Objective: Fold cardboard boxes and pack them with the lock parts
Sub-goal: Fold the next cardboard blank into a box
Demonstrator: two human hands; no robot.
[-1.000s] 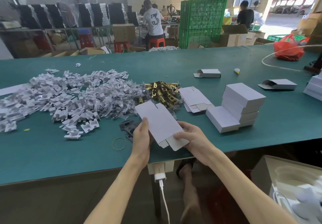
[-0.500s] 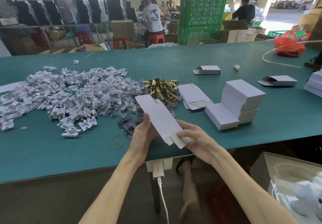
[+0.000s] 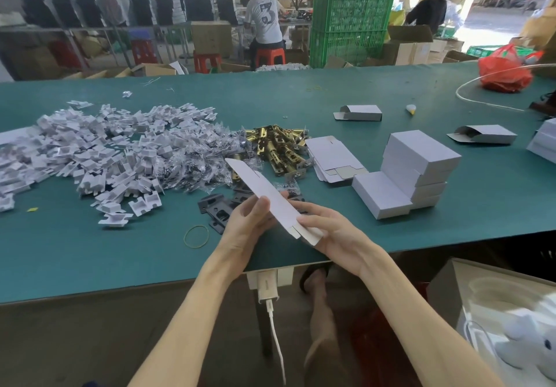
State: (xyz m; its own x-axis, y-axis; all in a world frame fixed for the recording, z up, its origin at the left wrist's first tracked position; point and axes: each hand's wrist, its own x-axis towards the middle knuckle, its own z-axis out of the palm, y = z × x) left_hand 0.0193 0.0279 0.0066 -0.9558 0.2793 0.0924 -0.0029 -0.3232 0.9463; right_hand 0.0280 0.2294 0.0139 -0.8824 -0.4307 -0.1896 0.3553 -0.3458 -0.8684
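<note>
A flat white cardboard box blank [image 3: 264,194] is held tilted above the table's front edge. My left hand [image 3: 245,227] grips its left side, thumb on top. My right hand [image 3: 331,233] holds the near end with the flaps. Behind lie brass lock parts [image 3: 279,149], black plates [image 3: 218,210], a stack of flat blanks [image 3: 329,158] and a stack of closed white boxes [image 3: 412,173].
A wide heap of white plastic inserts and bagged parts [image 3: 105,155] covers the left of the green table [image 3: 90,251]. A rubber band [image 3: 196,236] lies near my left hand. Two half-folded boxes [image 3: 359,113] [image 3: 484,134] and a red bag [image 3: 505,70] sit farther back.
The blank has turned more edge-on and looks narrower. Both hands have stayed on it, close to the same place.
</note>
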